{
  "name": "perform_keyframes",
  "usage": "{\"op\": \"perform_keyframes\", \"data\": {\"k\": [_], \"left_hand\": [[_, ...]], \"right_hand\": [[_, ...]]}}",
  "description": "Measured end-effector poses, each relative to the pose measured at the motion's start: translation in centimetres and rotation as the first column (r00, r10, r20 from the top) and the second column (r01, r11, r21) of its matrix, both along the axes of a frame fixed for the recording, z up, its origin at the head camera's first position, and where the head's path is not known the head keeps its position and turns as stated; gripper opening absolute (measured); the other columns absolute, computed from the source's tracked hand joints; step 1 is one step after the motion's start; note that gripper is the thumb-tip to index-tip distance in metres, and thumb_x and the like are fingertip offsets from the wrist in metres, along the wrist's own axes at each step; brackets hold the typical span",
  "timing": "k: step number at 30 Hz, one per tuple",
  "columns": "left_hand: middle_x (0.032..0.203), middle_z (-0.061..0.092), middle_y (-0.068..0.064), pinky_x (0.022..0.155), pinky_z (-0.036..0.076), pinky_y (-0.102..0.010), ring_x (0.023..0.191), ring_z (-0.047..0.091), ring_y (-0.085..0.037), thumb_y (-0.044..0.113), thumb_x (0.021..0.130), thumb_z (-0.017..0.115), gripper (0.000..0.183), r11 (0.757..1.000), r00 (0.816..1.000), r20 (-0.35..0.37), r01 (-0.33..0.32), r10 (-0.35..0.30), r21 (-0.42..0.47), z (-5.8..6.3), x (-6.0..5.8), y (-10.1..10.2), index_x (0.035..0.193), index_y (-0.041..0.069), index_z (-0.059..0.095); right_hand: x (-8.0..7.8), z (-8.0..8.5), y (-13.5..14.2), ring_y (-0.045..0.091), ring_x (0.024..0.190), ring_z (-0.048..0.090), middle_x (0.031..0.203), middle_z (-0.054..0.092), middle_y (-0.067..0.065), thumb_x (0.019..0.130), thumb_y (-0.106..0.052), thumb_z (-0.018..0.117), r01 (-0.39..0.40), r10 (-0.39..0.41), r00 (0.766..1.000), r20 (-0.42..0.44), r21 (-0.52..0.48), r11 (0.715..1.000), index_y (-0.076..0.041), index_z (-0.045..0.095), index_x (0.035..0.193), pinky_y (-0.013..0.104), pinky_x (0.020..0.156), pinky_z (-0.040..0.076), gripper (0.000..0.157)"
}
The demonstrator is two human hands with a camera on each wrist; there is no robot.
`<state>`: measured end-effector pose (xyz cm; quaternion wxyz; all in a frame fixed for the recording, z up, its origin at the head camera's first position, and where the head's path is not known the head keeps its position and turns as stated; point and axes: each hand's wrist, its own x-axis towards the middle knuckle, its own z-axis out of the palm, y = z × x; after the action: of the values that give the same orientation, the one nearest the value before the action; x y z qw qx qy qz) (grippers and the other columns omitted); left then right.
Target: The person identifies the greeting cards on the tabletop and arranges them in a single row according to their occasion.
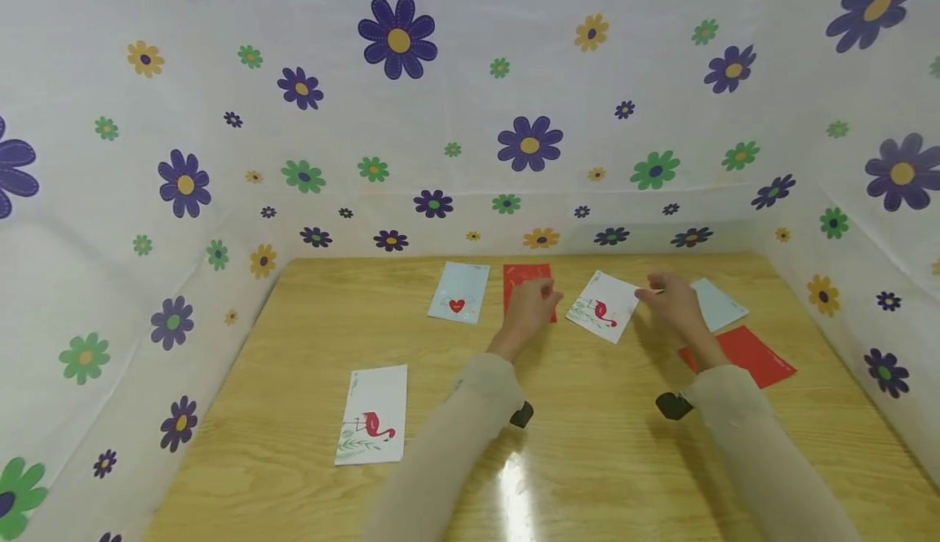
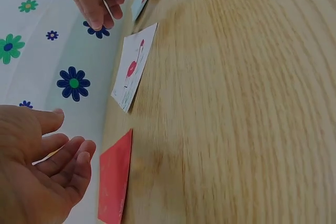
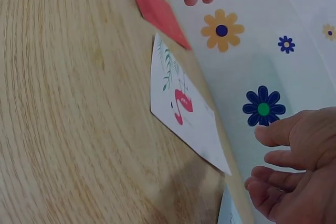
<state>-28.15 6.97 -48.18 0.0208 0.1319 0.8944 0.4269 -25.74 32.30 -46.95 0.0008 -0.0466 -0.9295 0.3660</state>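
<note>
My left hand point(image 1: 530, 307) hovers over a red card point(image 1: 514, 274) at the back of the table, hiding part of it. Its fingers are loosely bent with nothing between them, as the left wrist view shows. Just right of that lies a white card with a pink flamingo point(image 1: 615, 290), turned at an angle. On its other side is my right hand point(image 1: 674, 305), raised above the table near the card's right corner, fingers relaxed and holding nothing. A plain pale blue card point(image 1: 716, 305) lies partly behind this hand, and a second red card point(image 1: 760, 358) is under the right wrist.
A pale blue card with a red heart point(image 1: 461, 285) lies at the back, left of my left hand. Nearer the front left is another flamingo card point(image 1: 376, 403). Flower-printed white cloth point(image 1: 470, 101) walls the wooden table point(image 1: 279, 411) at the back and sides.
</note>
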Motion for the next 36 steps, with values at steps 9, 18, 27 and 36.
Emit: {"op": "perform_keyframes", "data": {"k": [9,18,27,36], "left_hand": [[0.121,0.072,-0.009,0.094,0.055,-0.034,0.113,0.067,-0.021,0.02,0.102,0.067,0.034,0.993,0.999,0.033,-0.039,0.043,-0.11,-1.0,0.0,1.7,0.132,0.003,0.069],[0.131,0.07,-0.006,0.106,0.048,-0.033,0.125,0.062,-0.022,0.017,0.101,0.068,0.033,0.963,1.0,0.013,-0.004,0.007,-0.268,-1.7,0.6,3.0,0.132,0.006,0.07],[0.12,0.068,-0.007,0.101,0.049,-0.029,0.116,0.061,-0.02,0.024,0.101,0.07,0.026,0.88,0.998,-0.061,0.0,-0.032,-0.475,-1.9,0.8,4.0,0.12,0.007,0.073],[0.125,0.062,-0.01,0.1,0.05,-0.029,0.115,0.058,-0.021,0.03,0.1,0.07,0.028,0.811,0.995,-0.076,0.002,-0.058,-0.585,-2.4,0.8,4.4,0.118,0.008,0.075]], "right_hand": [[-1.4,-0.7,-0.7,0.058,0.135,0.039,0.145,0.042,0.042,0.103,-0.015,0.061,-0.029,0.026,0.999,0.028,0.124,0.992,0.022,0.039,0.143,0.064,0.111,0.035,0.059],[-2.8,-2.4,-0.8,0.059,0.135,0.034,0.141,0.048,0.04,0.1,-0.023,0.068,-0.054,0.041,0.998,0.051,0.286,0.957,0.021,0.046,0.14,0.065,0.114,0.029,0.063],[-2.8,-2.7,-1.3,0.053,0.123,0.041,0.129,0.056,0.036,0.097,-0.034,0.074,-0.065,0.036,0.996,0.087,0.358,0.931,0.017,0.053,0.134,0.065,0.107,0.038,0.067],[-2.8,-2.5,-1.6,0.053,0.126,0.042,0.137,0.047,0.039,0.096,-0.024,0.076,-0.064,0.046,0.997,0.06,0.332,0.941,0.017,0.049,0.138,0.065,0.112,0.034,0.065]]}}
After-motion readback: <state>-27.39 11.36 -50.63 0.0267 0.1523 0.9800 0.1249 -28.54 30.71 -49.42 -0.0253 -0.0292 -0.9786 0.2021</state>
